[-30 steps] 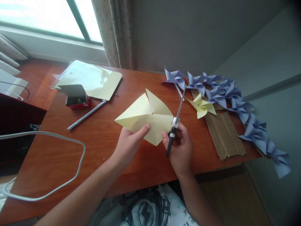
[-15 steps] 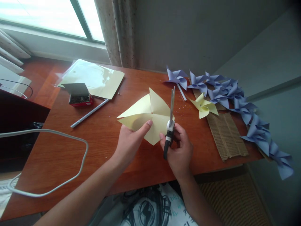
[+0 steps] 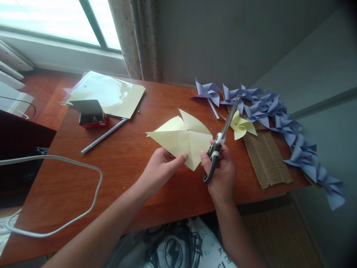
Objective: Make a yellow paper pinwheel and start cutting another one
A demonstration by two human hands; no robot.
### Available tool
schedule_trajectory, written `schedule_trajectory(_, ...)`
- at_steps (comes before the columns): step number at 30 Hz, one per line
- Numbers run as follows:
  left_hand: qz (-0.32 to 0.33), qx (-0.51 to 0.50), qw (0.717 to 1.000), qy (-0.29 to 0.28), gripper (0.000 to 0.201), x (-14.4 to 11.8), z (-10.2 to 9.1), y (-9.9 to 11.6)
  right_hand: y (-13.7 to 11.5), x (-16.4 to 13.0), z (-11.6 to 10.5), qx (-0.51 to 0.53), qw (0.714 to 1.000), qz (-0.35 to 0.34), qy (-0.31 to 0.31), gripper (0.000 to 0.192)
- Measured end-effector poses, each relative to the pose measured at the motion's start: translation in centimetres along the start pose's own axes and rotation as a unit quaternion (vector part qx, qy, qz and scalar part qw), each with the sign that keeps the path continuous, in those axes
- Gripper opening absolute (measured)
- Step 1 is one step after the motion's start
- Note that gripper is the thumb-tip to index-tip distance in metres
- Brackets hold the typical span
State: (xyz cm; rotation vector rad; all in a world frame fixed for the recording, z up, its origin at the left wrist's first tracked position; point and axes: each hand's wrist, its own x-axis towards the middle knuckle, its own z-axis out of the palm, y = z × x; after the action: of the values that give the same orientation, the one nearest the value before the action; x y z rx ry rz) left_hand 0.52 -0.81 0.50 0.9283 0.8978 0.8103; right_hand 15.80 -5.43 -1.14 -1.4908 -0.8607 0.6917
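Observation:
A pale yellow paper square (image 3: 186, 138), slit from its corners toward a small hole in the middle, is held above the table. My left hand (image 3: 167, 163) pinches its lower edge, thumb on top and fingers underneath. My right hand (image 3: 223, 169) is closed round a pair of scissors (image 3: 219, 141) with black and white handles. The blades look closed and point up and away to the right. My right thumb is close to the paper's right edge; whether it touches I cannot tell.
Blue paper pinwheels (image 3: 259, 111) line the table's right side beside a yellow pinwheel (image 3: 240, 124) and corrugated cardboard (image 3: 267, 160). To the left are a small open red box (image 3: 93, 119), a paper stick (image 3: 104, 136), yellow sheets (image 3: 131, 98) and a white cable (image 3: 97, 190).
The paper has shifted slightly right and turned, and my left thumb now sits nearer its lower edge. My right hand has moved right, tilting the scissors from upright toward the right.

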Motion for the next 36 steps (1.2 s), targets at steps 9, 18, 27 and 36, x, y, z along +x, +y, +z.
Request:
schedule_trajectory(9,0.038,0.008,0.995,0.093,0.024,0.1,-0.6,0.3,-0.8,-1.2,-1.6,0.094,0.984,0.077,-0.127,0.031)
schedule_trajectory(18,0.047,-0.067,0.985,0.153,0.021,0.2,-1.1,0.6,-1.4,-3.6,-6.2,0.025,0.922,0.211,-0.323,0.055)
schedule_trajectory(27,0.069,-0.017,0.989,0.126,0.022,0.2,-0.7,0.2,-1.8,-3.6,-5.5,0.027,0.895,0.242,-0.373,0.059)
schedule_trajectory(36,0.075,-0.006,0.993,0.09,0.02,0.2,-0.7,0.3,-1.6,-3.6,-5.0,0.035,0.904,0.239,-0.352,0.06)
